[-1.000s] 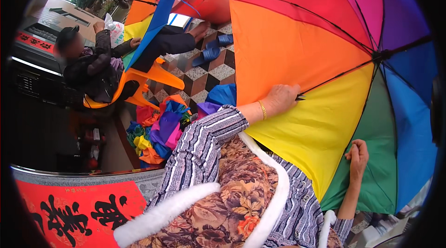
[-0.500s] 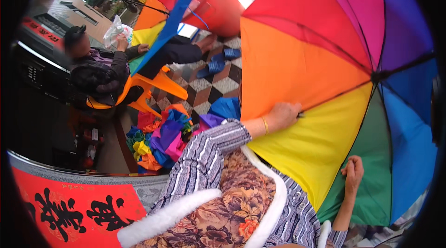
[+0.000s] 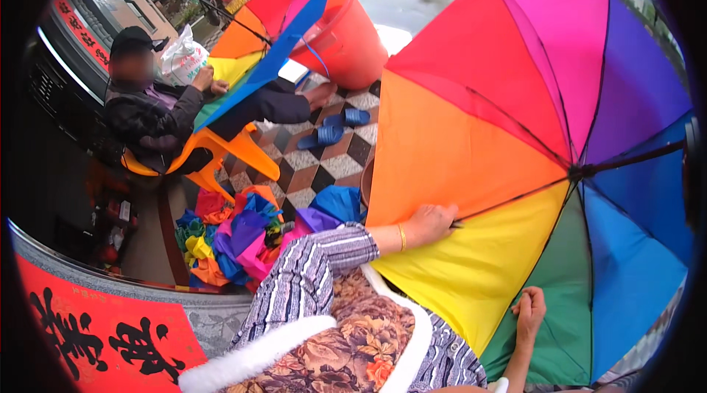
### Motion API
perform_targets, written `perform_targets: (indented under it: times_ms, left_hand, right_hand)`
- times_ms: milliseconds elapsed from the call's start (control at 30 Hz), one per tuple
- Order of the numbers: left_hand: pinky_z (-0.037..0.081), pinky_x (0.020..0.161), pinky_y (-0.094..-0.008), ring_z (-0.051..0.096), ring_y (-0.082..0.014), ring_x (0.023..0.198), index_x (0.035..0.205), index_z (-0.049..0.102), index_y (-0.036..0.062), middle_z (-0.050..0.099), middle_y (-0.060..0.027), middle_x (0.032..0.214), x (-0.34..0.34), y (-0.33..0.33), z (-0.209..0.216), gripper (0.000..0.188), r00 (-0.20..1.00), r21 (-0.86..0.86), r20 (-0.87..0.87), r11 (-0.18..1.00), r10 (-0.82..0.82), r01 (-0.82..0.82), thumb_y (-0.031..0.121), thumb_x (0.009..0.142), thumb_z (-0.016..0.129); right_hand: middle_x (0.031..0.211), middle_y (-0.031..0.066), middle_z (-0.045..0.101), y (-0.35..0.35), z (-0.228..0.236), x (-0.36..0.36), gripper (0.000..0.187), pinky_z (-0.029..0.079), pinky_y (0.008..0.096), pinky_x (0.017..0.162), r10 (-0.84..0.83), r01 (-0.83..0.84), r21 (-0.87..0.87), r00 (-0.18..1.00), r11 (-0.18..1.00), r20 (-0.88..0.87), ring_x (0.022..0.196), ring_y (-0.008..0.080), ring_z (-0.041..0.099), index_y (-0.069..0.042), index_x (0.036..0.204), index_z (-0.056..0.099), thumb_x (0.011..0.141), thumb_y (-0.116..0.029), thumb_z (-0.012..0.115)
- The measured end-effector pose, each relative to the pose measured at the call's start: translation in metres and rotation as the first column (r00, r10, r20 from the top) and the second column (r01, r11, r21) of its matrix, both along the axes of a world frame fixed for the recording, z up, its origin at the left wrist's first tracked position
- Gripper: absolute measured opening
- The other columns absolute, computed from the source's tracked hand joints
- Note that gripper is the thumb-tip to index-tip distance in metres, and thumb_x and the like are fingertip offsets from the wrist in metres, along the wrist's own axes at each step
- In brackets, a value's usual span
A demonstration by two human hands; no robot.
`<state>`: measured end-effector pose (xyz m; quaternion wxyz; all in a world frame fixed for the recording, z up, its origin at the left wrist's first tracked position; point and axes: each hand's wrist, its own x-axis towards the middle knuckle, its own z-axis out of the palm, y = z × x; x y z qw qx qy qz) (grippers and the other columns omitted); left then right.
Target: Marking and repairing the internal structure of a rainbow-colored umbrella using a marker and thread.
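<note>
A rainbow umbrella (image 3: 456,142) lies spread open before me, its inside turned up, with dark ribs meeting at a hub (image 3: 580,172). My left hand (image 3: 431,225), with a gold bracelet at the wrist, is closed at the rib (image 3: 508,200) between the orange and yellow panels. What its fingertips pinch is partly hidden. Lower right, my right hand (image 3: 529,312) rests over the green panel (image 3: 556,282), fingers curled in; whatever they hold is too small to make out. The shaft (image 3: 641,161) runs from the hub toward the right edge.
A pile of folded colourful umbrellas (image 3: 236,238) lies on the tiled floor at left. Beyond it a person on an orange chair (image 3: 243,153) handles another rainbow umbrella (image 3: 283,43). A red bucket (image 3: 350,36) and blue slippers (image 3: 324,135) are nearby.
The whole view has shifted, so the umbrella and both hands appear slightly lower and further left. My hands keep about the same places on the umbrella. The other person's hands have come closer together.
</note>
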<state>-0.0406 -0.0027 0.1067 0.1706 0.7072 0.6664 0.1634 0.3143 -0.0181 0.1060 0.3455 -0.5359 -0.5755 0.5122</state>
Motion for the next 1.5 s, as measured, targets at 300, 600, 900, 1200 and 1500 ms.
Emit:
perform_targets:
  times_ms: [300,600,900,1200,1500]
  left_hand:
    - [0.05,0.062,-0.0465,0.064,-0.0355,0.069,0.081,0.056,0.0059,0.063,-0.0162,0.069,-0.003,0.025,-0.032,0.018,0.993,-0.051,-0.104,0.997,-0.055,0.05,0.021,0.076,0.065]
    - [0.051,0.064,-0.0437,0.064,-0.035,0.073,0.087,0.065,0.0067,0.065,-0.0171,0.079,0.065,0.111,-0.109,0.013,0.99,-0.029,-0.07,0.992,-0.124,0.123,0.016,0.079,0.061]
    - [0.05,0.065,-0.044,0.063,-0.0358,0.074,0.088,0.062,0.0045,0.065,-0.0173,0.077,0.179,0.116,-0.12,0.019,0.982,-0.098,-0.178,0.994,-0.059,0.042,0.019,0.078,0.069]
    - [0.05,0.066,-0.0443,0.063,-0.0353,0.075,0.088,0.062,0.0045,0.065,-0.0173,0.077,0.135,0.121,-0.104,0.02,0.963,-0.164,-0.255,0.985,-0.091,0.05,0.021,0.078,0.068]
    - [0.049,0.069,-0.0456,0.063,-0.0369,0.076,0.088,0.06,0.0025,0.065,-0.0189,0.076,0.162,0.138,-0.097,0.023,0.999,-0.146,-0.042,0.989,-0.034,0.028,0.023,0.08,0.065]
  right_hand:
    - [0.064,0.0002,0.048,0.02,-0.041,-0.008,0.009,0.041,0.021,0.05,-0.035,0.035,0.001,0.999,0.999,0.005,0.052,0.0064,0.045,-0.002,0.091,0.055,0.09,-0.004,0.046]
    - [0.068,0.0019,0.055,0.098,-0.094,0.072,0.007,0.042,0.0229,0.054,-0.094,0.088,-0.047,0.984,0.995,-0.15,0.057,0.0091,0.051,-0.002,0.086,0.057,0.087,-0.006,0.05]
    - [0.072,0.0007,0.052,0.222,-0.047,0.185,0.01,0.044,0.0222,0.057,-0.012,-0.077,0.589,0.989,0.805,0.146,0.062,0.007,0.051,-0.003,0.098,0.054,0.09,-0.006,0.049]
    - [0.069,-0.0028,0.05,0.324,0.017,0.079,0.008,0.043,0.0226,0.05,-0.071,0.125,0.711,0.992,0.692,-0.106,0.059,0.0053,0.048,-0.003,0.095,0.058,0.087,-0.004,0.056]
    - [0.073,-0.0033,0.052,0.364,0.054,0.054,0.006,0.047,0.0191,0.052,0.062,0.254,0.685,0.914,0.682,-0.401,0.061,0.0042,0.05,-0.003,0.093,0.06,0.089,-0.005,0.056]
